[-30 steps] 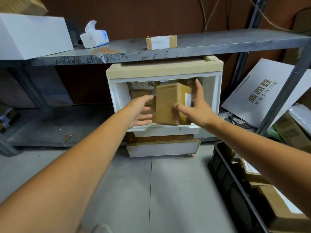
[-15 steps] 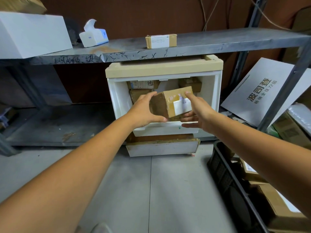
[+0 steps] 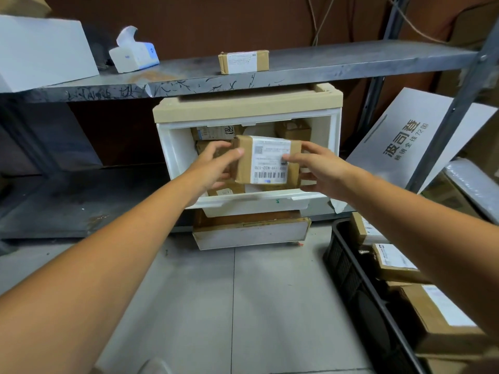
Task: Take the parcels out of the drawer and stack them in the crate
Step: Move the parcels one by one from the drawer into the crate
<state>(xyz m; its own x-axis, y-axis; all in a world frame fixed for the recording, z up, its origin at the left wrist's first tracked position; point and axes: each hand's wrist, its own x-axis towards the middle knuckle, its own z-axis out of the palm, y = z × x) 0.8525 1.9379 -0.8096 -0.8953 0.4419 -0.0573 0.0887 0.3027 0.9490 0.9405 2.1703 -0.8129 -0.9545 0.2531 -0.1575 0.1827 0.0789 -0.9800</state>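
A brown cardboard parcel [image 3: 270, 160] with a white barcode label faces me, held in front of the open white drawer [image 3: 253, 202]. My left hand [image 3: 216, 164] grips its left end and my right hand [image 3: 316, 166] grips its right end. Several more brown parcels [image 3: 293, 129] lie inside the drawer behind it, partly hidden. The black crate [image 3: 348, 268] stands on the floor at the lower right, with several labelled parcels [image 3: 397, 261] in it.
A grey metal shelf [image 3: 297, 68] runs above the drawer unit, carrying a small parcel [image 3: 243, 62], a tissue pack [image 3: 133, 51] and a white box [image 3: 43, 49]. A lower drawer [image 3: 251, 233] is slightly pulled out. A white printed board [image 3: 413, 139] leans at the right behind a shelf post.
The parcel has been turned so its label faces me and lifted out in front of the drawer. My left hand, loose a second ago, now grips it together with the right.
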